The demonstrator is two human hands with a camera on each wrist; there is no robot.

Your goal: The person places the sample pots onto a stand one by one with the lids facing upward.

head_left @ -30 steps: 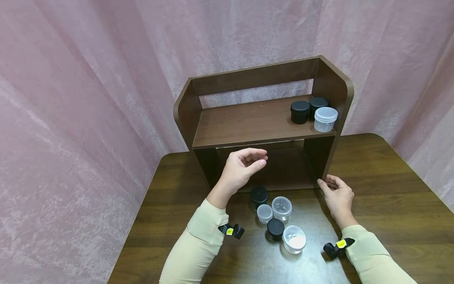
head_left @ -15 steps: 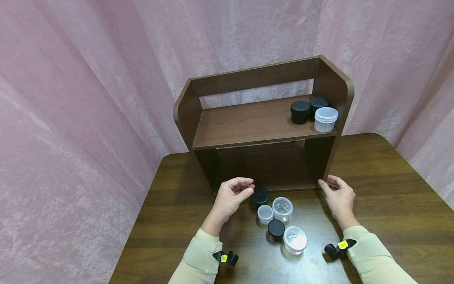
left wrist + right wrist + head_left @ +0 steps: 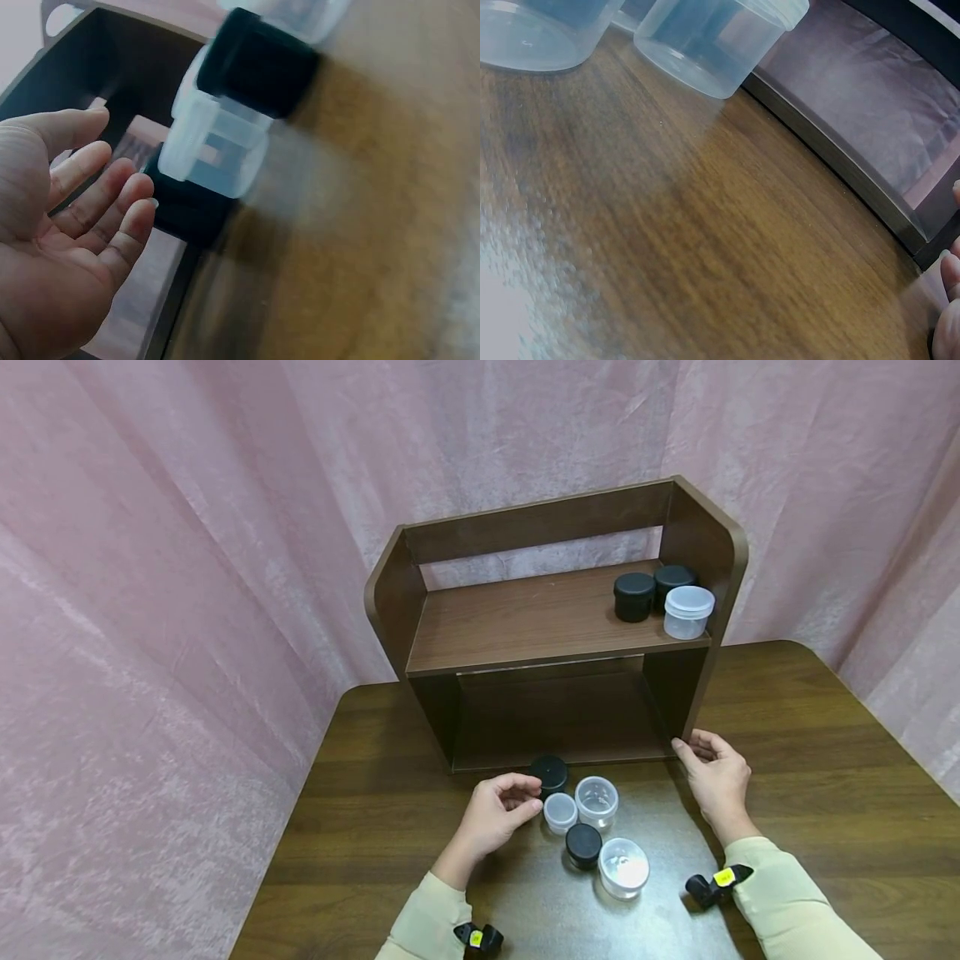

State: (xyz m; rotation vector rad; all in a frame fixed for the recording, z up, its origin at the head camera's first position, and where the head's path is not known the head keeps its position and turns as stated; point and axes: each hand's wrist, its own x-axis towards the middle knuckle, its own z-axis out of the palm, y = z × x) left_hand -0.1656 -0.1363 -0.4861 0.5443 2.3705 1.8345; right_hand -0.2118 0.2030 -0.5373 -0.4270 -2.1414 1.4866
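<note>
My left hand [image 3: 491,814] hovers over the table with thumb and fingers loosely bent and nothing between them. Its fingertips are right by a black-lidded jar [image 3: 549,774] and a small clear jar [image 3: 560,812]; the left wrist view shows this small jar [image 3: 217,142] between two black ones. Beside them stand a larger clear jar [image 3: 597,800], a low black jar [image 3: 583,843] and another clear jar [image 3: 623,867] nearer the front. At the lower right front corner of the brown two-tier shelf [image 3: 517,625], my right hand [image 3: 717,782] pinches the side panel between thumb and fingers.
On the upper tier, at its right end, stand two black jars [image 3: 634,597] and a frosted clear jar [image 3: 687,612]. The wooden table [image 3: 337,860] carries the shelf, and a pink curtain [image 3: 225,527] hangs behind.
My left hand has come down from in front of the lower tier toward the jars on the table. The right hand has stayed at the shelf corner.
</note>
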